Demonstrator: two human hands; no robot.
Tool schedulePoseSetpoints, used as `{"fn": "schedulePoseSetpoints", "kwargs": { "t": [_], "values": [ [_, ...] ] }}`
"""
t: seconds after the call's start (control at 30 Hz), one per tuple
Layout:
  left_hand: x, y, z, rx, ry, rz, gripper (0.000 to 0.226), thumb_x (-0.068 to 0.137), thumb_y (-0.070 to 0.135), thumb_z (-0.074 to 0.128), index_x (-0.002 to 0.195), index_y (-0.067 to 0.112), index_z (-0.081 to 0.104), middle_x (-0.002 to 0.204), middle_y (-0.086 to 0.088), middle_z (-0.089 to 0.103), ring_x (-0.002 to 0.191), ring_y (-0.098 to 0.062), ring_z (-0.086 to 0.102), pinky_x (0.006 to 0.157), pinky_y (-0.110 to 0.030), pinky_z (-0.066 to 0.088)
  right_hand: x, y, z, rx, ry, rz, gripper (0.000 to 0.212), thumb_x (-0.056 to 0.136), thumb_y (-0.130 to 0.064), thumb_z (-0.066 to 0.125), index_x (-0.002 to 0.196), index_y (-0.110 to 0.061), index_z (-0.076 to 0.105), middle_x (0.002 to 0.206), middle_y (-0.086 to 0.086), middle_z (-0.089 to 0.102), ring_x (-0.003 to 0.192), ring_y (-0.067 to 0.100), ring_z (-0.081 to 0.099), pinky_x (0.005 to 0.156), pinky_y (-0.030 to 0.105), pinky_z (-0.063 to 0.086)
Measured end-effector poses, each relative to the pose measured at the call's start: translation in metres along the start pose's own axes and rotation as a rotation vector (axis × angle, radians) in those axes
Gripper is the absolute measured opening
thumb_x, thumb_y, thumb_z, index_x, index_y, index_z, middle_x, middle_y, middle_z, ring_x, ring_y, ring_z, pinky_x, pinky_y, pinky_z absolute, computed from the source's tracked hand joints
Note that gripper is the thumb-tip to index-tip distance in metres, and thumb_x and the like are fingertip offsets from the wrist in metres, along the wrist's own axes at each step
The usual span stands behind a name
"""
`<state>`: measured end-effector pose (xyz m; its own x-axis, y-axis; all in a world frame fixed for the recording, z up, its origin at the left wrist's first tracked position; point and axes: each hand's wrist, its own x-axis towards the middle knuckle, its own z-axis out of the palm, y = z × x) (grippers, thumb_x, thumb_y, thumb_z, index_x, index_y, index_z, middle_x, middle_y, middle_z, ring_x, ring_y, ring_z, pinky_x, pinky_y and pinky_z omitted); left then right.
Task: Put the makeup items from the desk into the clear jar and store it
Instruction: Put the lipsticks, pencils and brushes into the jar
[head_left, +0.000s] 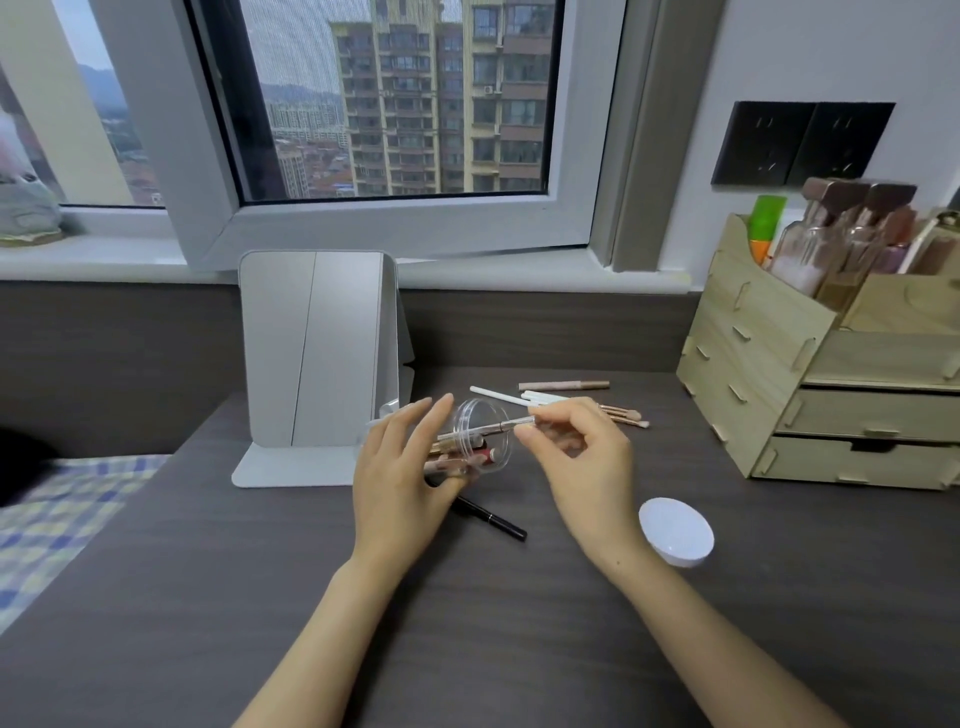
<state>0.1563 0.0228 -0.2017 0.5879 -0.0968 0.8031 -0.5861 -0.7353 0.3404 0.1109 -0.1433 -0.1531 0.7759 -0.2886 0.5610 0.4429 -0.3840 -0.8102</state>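
Clear jar tilted in left hand, mouth rightward; right hand pinches brush (axis aligned, half in).

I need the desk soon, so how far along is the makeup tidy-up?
About midway. Done: several items already lie inside the clear jar, tilted in the left hand. In hand: the right hand is feeding a slim brush into its mouth. Left: the black pencil, the white-handled brushes and the beige stick lie on the desk, and the white lid is off.
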Motion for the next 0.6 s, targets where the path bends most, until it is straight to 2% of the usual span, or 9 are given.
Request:
{"fn": "schedulePoseSetpoints", "kwargs": {
  "t": [0.1,0.2,0.27,0.33,0.4,0.47,0.5,0.53,0.6],
  "values": [
    [0.000,-0.001,0.002,-0.011,0.025,-0.013,0.075,0.063,0.027,0.085,0.130,0.022,0.051,0.122,-0.005,0.060,0.108,-0.024,0.052,0.088,-0.030,0.041,0.003,0.003,0.003,-0.199,0.013,-0.141,0.009,0.076,-0.012,0.075,0.085,-0.013,0.073,0.084,0.002,0.065,0.076,0.017,0.060,0.066,0.022,0.046],
    [-0.001,-0.002,0.004,-0.013,0.036,-0.004,0.075,0.064,0.027,0.084,0.131,0.023,0.049,0.122,-0.005,0.060,0.108,-0.023,0.052,0.089,-0.030,0.040,0.001,0.005,0.006,-0.458,-0.030,-0.330,0.011,0.078,-0.012,0.073,0.089,-0.014,0.075,0.084,0.004,0.067,0.079,0.023,0.059,0.070,0.027,0.046],
    [-0.001,-0.002,0.004,-0.011,0.024,0.006,0.078,0.064,0.026,0.084,0.132,0.025,0.047,0.122,-0.005,0.059,0.108,-0.023,0.052,0.088,-0.031,0.042,0.000,0.007,0.007,-0.546,-0.105,-0.385,0.015,0.081,-0.010,0.070,0.094,-0.015,0.075,0.089,0.006,0.069,0.082,0.027,0.059,0.071,0.035,0.050],
    [-0.001,-0.002,0.004,-0.013,0.018,0.012,0.079,0.064,0.025,0.083,0.133,0.026,0.045,0.122,-0.005,0.059,0.108,-0.024,0.052,0.088,-0.033,0.043,-0.001,0.008,0.006,-0.561,-0.141,-0.388,0.021,0.083,-0.008,0.065,0.101,-0.015,0.073,0.095,0.006,0.069,0.086,0.028,0.059,0.075,0.038,0.051],
    [-0.001,-0.002,0.002,-0.022,0.034,-0.003,0.076,0.064,0.026,0.082,0.132,0.024,0.048,0.122,-0.005,0.060,0.109,-0.023,0.051,0.088,-0.033,0.043,-0.003,0.008,0.001,-0.481,-0.093,-0.352,0.024,0.085,-0.003,0.059,0.105,-0.011,0.070,0.097,0.005,0.070,0.089,0.025,0.059,0.080,0.033,0.048],
    [0.000,-0.002,0.002,-0.030,0.057,-0.028,0.075,0.063,0.027,0.084,0.129,0.021,0.051,0.120,-0.005,0.061,0.108,-0.022,0.051,0.089,-0.029,0.041,-0.007,0.007,-0.008,-0.410,-0.052,-0.297,0.017,0.085,-0.007,0.058,0.094,-0.012,0.071,0.089,0.002,0.069,0.084,0.020,0.058,0.076,0.027,0.045],
    [0.001,-0.002,0.001,-0.033,0.064,-0.037,0.074,0.062,0.027,0.085,0.129,0.019,0.053,0.119,-0.006,0.061,0.108,-0.022,0.050,0.089,-0.028,0.040,-0.009,0.009,-0.013,-0.410,-0.114,-0.252,0.011,0.085,-0.015,0.060,0.086,-0.015,0.071,0.083,-0.002,0.068,0.080,0.017,0.057,0.072,0.027,0.043],
    [0.001,-0.002,0.001,-0.037,0.069,-0.043,0.074,0.062,0.027,0.086,0.128,0.018,0.054,0.119,-0.006,0.061,0.107,-0.022,0.050,0.090,-0.028,0.040,-0.012,0.010,-0.017,-0.451,-0.248,-0.186,0.011,0.084,-0.026,0.062,0.080,-0.019,0.069,0.079,-0.005,0.067,0.077,0.015,0.055,0.069,0.027,0.042],
    [0.001,-0.001,0.001,-0.040,0.074,-0.048,0.074,0.062,0.027,0.087,0.128,0.017,0.055,0.118,-0.007,0.061,0.107,-0.022,0.050,0.089,-0.028,0.039,-0.020,0.014,-0.017,-0.638,-0.570,-0.086,0.025,0.077,-0.050,0.063,0.081,-0.025,0.067,0.083,-0.009,0.066,0.081,0.012,0.052,0.070,0.027,0.040]
  ]
}}
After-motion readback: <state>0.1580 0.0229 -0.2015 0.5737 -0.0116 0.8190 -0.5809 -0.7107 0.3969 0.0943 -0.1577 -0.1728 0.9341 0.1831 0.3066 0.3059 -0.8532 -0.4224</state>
